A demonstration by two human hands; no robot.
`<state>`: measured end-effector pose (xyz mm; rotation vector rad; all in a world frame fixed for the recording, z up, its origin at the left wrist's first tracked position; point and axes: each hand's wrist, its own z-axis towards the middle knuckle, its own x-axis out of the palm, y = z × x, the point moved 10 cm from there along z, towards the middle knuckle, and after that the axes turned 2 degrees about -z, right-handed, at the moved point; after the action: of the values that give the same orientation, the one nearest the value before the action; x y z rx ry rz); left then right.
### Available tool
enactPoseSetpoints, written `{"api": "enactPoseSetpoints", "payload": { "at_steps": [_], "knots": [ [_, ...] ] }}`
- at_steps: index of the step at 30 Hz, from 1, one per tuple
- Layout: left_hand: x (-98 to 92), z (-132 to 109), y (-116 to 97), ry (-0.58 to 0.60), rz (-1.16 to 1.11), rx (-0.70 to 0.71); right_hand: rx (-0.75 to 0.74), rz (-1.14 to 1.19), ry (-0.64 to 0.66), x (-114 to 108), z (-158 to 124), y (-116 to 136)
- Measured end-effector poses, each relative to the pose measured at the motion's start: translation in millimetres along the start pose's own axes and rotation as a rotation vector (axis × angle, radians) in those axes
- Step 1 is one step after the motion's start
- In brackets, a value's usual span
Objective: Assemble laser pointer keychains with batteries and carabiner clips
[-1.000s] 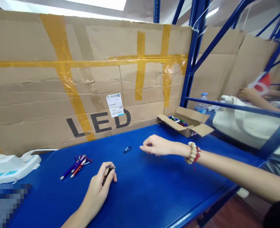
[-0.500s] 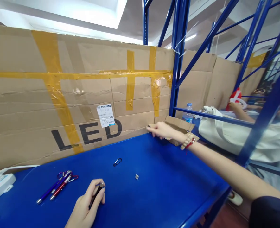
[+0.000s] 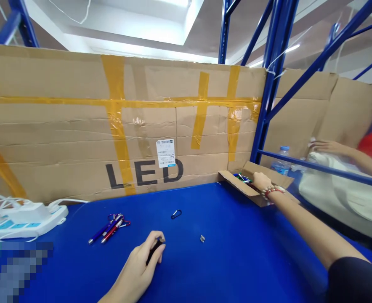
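Observation:
My left hand (image 3: 144,261) is closed around a dark, narrow black tube (image 3: 154,251), mostly hidden by the fingers, above the blue table (image 3: 236,261). At the far right corner my right hand (image 3: 261,182) reaches into an open cardboard box (image 3: 241,184); its fingertips are hidden inside. Several small items with green and silver parts (image 3: 243,178) lie in that box, beside the fingers. On the table, beyond the left hand, is a small black carabiner (image 3: 176,214). A tiny metal part (image 3: 202,238) lies to its right.
Blue and red penlights with clips (image 3: 110,228) lie together at left. A white power strip (image 3: 28,221) with cables sits at the left edge. A tall cardboard panel (image 3: 78,139) backs the table. Blue rack posts (image 3: 272,80) and a water bottle (image 3: 281,160) stand at right, near another person's arm (image 3: 340,149).
My right hand has gone from the table's back edge, left of the box, rightward into the box. The left hand keeps hold of the tube. The view has swung left.

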<state>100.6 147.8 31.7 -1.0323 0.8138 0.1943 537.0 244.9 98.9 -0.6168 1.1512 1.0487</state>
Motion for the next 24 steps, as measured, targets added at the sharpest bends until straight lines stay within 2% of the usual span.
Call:
{"api": "enactPoseSetpoints", "payload": {
  "at_steps": [3, 6, 8, 11, 12, 14, 17, 20, 24],
  "knots": [
    [2.2, -1, -2, 0.022, 0.008, 0.023, 0.125, 0.012, 0.073, -3, 5, -12],
    [1.0, -1, -6, 0.009, 0.023, 0.042, 0.082, 0.089, 0.034, -22, 1, 4],
    [-0.5, -1, -8, -0.001, 0.032, 0.042, -0.019, 0.193, -0.021, -35, -13, 35],
    [-2.1, -1, -12, -0.002, 0.027, 0.046, -0.226, 0.458, -0.028, -45, -58, 107],
    [-3.6, 0, -13, -0.011, 0.016, 0.044, -0.325, 0.763, 0.032, -47, -80, 137],
    [-6.8, 0, -12, -0.033, -0.017, 0.022, -0.424, 1.2, 0.276, -42, -126, 192],
    [-9.8, 0, -12, -0.055, -0.028, 0.018, -0.509, 1.428, 0.615, -34, -186, 254],
    [-12.5, 0, -11, -0.072, -0.025, 0.03, -0.537, 1.5, 0.802, -25, -213, 279],
    [-14.5, -2, -11, -0.075, -0.037, 0.031, -0.545, 1.485, 0.906, -8, -224, 282]
  ]
}}
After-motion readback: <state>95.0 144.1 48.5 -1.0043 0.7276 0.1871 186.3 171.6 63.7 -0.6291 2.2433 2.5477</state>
